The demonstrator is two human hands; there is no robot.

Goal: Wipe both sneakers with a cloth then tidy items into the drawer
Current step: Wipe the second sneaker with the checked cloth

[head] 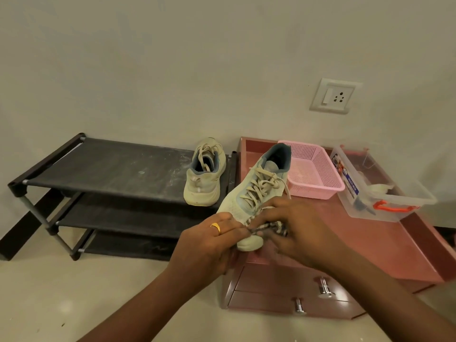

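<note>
One pale green sneaker [256,183] with beige laces is held over the front left corner of the reddish drawer unit [385,243], toe toward me. My left hand [209,245], with a gold ring, grips its toe from the left. My right hand [301,233] presses a patterned grey-and-white cloth [266,227] against the toe area. The second sneaker [204,174] stands on the top shelf of the black shoe rack [111,166], heel toward me. The unit's two drawers [276,290], with metal knobs, are shut.
A pink mesh basket [313,169] and a clear plastic box [380,193] with an orange latch sit on the back of the drawer unit. A wall socket [333,96] is above them. The rack stands left of the unit on a light floor.
</note>
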